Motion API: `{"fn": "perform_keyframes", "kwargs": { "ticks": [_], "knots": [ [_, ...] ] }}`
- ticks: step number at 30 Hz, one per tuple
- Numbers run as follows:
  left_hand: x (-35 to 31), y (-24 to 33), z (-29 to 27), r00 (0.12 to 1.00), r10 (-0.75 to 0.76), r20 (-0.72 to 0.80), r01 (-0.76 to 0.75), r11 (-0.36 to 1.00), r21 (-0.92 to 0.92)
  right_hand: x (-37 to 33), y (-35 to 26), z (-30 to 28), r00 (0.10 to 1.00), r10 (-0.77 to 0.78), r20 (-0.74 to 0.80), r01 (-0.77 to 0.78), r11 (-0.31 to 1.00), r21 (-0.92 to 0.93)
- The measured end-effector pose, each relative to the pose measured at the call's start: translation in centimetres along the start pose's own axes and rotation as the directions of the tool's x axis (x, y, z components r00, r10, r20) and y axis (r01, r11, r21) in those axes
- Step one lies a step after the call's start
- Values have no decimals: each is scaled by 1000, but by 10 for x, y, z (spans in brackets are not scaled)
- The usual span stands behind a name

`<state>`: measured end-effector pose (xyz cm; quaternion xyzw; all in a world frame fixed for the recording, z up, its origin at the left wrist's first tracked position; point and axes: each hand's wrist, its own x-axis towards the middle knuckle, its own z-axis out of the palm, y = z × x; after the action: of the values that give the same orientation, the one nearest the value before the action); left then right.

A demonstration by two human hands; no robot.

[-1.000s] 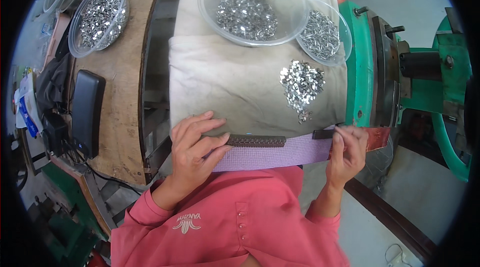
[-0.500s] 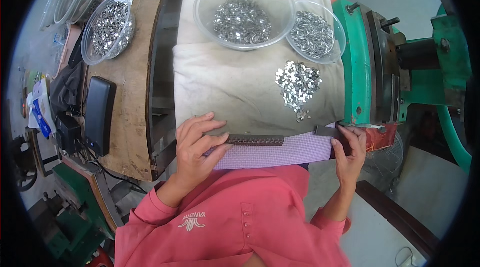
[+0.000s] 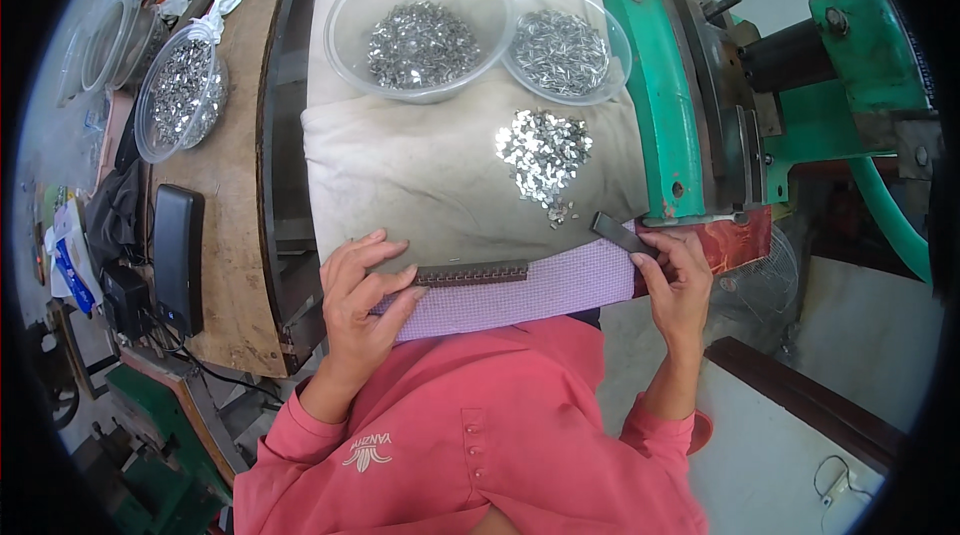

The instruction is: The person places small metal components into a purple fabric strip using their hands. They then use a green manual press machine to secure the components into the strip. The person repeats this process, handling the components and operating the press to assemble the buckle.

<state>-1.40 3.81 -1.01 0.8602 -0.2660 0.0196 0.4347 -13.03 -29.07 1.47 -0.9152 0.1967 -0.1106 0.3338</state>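
A dark slotted bar (image 3: 472, 274) with a row of small notches lies on the purple checked cloth (image 3: 480, 303) at the near edge of the padded work surface. Fingers and thumb of my left hand (image 3: 362, 297) close on its left end. On the right, my right hand (image 3: 680, 280) pinches a smooth dark flat bar (image 3: 622, 233), which slants with its free end pointing away and to the left. Beyond the bars, a loose pile of small shiny metal pieces (image 3: 545, 157) rests on the beige cloth (image 3: 420, 165).
At the back stand a large clear tub (image 3: 345, 45) of metal pieces and a smaller tub (image 3: 622, 60) of thin metal pins. A green machine (image 3: 668, 115) borders the right side. On the left, a wooden table (image 3: 235, 265) holds another tub (image 3: 160, 147) and a black case (image 3: 178, 260).
The whole view has shifted, so most things sit further left in it. The flat bar in my right hand has turned from nearly level to slanting. My left hand keeps the slotted bar.
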Motion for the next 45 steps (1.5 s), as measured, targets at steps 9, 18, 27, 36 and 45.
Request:
{"fn": "perform_keyframes", "kwargs": {
  "ticks": [9,18,27,36,45],
  "knots": [
    [0,0,-1,1000,-3,-1,3,1000,3,-1,-22,9,997,-57,-47,61,995,85],
    [0,2,-1,1000,-6,-4,6,1000,7,5,-40,20,979,-203,-23,204,975,88],
    [0,3,-4,998,-30,46,30,999,17,14,-78,40,919,-380,104,369,923,115],
    [8,12,-14,992,-124,26,123,992,28,23,-100,60,834,-507,216,485,862,147],
    [19,23,-12,979,-183,92,169,976,138,24,-102,68,814,-527,245,507,850,145]
  ]
}}
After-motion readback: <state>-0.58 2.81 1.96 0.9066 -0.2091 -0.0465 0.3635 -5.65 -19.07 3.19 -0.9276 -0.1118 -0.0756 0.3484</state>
